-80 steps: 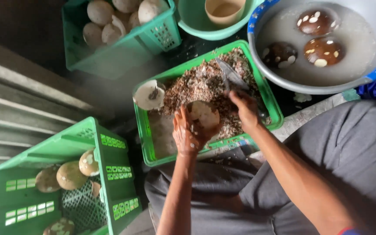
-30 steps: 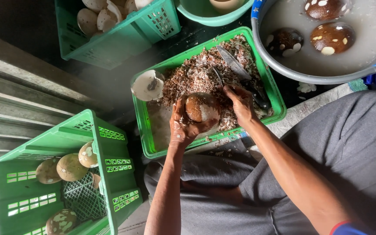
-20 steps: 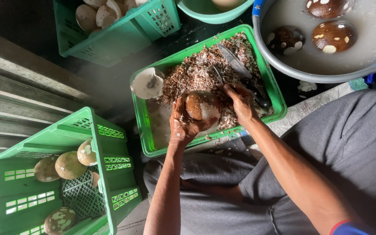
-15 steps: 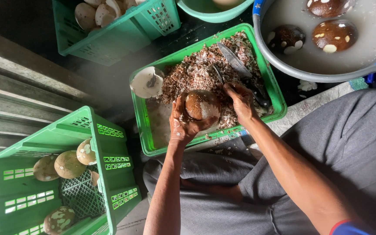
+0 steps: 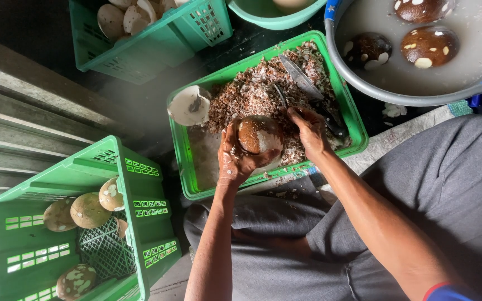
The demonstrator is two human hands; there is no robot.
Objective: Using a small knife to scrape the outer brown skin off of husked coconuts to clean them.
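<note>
We are keeping our left hand (image 5: 234, 159) clenched around the half-peeled coconut (image 5: 259, 137) while our right hand (image 5: 309, 131), grasping a small peeler (image 5: 280, 96), is now scraping lower over the green tray (image 5: 188, 170).

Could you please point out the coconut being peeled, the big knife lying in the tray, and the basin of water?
coconut (image 5: 259, 136), head view, brown skin on top.
big knife (image 5: 299, 77), head view, middle of blade.
basin (image 5: 414, 100), head view, near rim.

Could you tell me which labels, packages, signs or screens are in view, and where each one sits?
Moulded label panels: small white-filled rectangles in rows on the near wall of the green crate at lower left.
More white panels: on that crate's left wall.
No packages, signs or screens show.
</note>
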